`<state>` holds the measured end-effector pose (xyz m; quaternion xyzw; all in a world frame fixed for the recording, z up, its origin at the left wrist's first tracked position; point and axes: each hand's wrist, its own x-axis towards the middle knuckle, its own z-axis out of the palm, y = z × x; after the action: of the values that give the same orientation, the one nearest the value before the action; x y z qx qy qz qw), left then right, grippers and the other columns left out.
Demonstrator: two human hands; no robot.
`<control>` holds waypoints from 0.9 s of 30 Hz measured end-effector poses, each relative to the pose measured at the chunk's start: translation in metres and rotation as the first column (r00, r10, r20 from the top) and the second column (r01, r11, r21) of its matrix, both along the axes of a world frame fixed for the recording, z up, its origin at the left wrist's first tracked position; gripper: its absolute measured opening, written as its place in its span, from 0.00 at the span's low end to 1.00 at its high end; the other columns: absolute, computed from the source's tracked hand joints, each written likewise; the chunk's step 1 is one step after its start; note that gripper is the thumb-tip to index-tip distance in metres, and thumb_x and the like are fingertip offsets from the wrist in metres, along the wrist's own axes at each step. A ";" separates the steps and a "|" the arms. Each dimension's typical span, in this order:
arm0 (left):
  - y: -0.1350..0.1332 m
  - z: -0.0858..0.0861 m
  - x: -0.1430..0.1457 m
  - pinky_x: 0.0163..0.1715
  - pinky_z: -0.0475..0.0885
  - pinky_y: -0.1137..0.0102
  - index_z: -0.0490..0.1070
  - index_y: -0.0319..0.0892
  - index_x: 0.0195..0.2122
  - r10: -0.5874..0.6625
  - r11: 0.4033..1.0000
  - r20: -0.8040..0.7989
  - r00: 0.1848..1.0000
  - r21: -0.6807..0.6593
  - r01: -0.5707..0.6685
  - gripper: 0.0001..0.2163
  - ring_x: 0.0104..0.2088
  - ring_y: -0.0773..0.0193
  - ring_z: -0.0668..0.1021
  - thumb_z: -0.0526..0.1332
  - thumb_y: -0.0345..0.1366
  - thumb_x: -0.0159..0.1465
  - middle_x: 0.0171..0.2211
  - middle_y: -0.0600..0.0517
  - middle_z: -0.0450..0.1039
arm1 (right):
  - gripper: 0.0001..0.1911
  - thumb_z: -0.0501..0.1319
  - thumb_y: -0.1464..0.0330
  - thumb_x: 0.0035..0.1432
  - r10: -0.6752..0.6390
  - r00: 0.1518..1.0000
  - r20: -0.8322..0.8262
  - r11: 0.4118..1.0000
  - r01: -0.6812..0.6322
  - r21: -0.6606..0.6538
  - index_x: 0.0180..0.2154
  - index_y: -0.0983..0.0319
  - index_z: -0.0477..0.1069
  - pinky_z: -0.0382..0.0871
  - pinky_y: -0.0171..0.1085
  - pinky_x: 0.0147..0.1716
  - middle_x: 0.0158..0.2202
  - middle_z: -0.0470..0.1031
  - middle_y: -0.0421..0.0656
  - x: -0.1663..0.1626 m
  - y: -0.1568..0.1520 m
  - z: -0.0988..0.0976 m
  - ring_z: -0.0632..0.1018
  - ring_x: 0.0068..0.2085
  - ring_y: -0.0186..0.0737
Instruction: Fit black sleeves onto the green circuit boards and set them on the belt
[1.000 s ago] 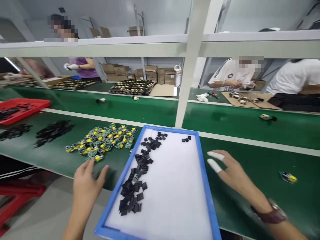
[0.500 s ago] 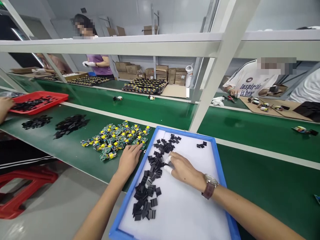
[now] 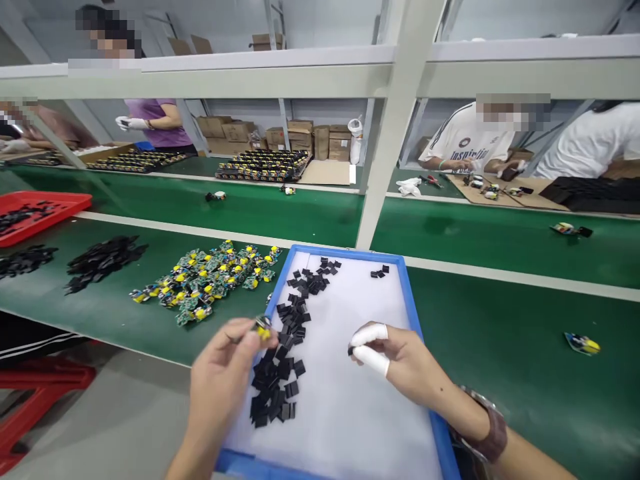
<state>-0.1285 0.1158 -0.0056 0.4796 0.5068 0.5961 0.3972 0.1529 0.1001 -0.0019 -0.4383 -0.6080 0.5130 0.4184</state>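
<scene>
My left hand [image 3: 225,373] is closed on a small circuit board [image 3: 263,328] with a yellow component, above the left rim of the blue tray [image 3: 411,300]. Over the white floor of the tray, my right hand [image 3: 395,353] pinches a small black plastic piece [image 3: 351,350] between white-covered fingertips; most of that piece is hidden. Loose black pieces [image 3: 273,373] lie in a long strip down the tray's left side, and a few black pieces [image 3: 380,272] sit at its far right corner. Left of the tray spreads a heap of circuit boards [image 3: 210,277] with yellow components.
Black flat parts [image 3: 103,260] form piles to the left, by a red tray [image 3: 75,203]. A frame post [image 3: 383,147] rises behind the blue tray. Single boards [image 3: 583,343] lie on the green surface at right. Co-workers in white [image 3: 470,137] and purple [image 3: 163,127] work across the line.
My left hand has lifted a circuit board from the heap and come nearer. My right hand has left the strip of black pieces with one and moved right. The view has shifted right.
</scene>
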 end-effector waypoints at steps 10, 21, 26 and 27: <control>-0.074 -0.003 0.091 0.33 0.78 0.68 0.78 0.43 0.51 -0.350 0.789 0.491 0.798 -0.305 0.533 0.14 0.34 0.60 0.82 0.67 0.41 0.65 0.43 0.42 0.81 | 0.13 0.64 0.75 0.65 -0.129 0.984 -0.127 0.959 0.156 0.237 0.48 0.53 0.77 0.72 0.37 0.39 0.37 0.78 0.40 0.003 -0.075 -0.006 0.78 0.37 0.38; -0.093 -0.017 0.109 0.61 0.70 0.59 0.75 0.53 0.57 -0.430 0.899 -0.183 0.884 0.008 0.438 0.21 0.57 0.54 0.75 0.66 0.27 0.64 0.53 0.47 0.77 | 0.13 0.64 0.75 0.65 -0.235 0.956 -0.177 0.935 0.272 0.230 0.47 0.54 0.79 0.73 0.38 0.38 0.38 0.78 0.41 0.016 -0.087 -0.019 0.78 0.37 0.39; -0.097 -0.018 0.114 0.57 0.74 0.62 0.74 0.54 0.55 -0.448 0.889 0.032 0.893 -0.094 0.449 0.19 0.58 0.53 0.76 0.67 0.29 0.64 0.56 0.47 0.74 | 0.12 0.65 0.76 0.64 -0.258 0.945 -0.199 0.929 0.300 0.219 0.45 0.54 0.79 0.74 0.38 0.37 0.37 0.79 0.41 0.018 -0.089 -0.018 0.79 0.36 0.39; -0.097 -0.018 0.113 0.56 0.75 0.63 0.74 0.54 0.54 -0.447 0.886 0.060 0.893 -0.107 0.451 0.19 0.57 0.54 0.76 0.68 0.29 0.64 0.55 0.47 0.74 | 0.12 0.65 0.76 0.64 -0.271 0.938 -0.215 0.922 0.317 0.221 0.45 0.54 0.79 0.74 0.38 0.37 0.37 0.79 0.41 0.019 -0.089 -0.017 0.79 0.36 0.40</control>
<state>-0.0152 0.0189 -0.0240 0.5492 0.4099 0.4651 0.5604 0.1715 0.0113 -0.0192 -0.4198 -0.5549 0.4001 0.5965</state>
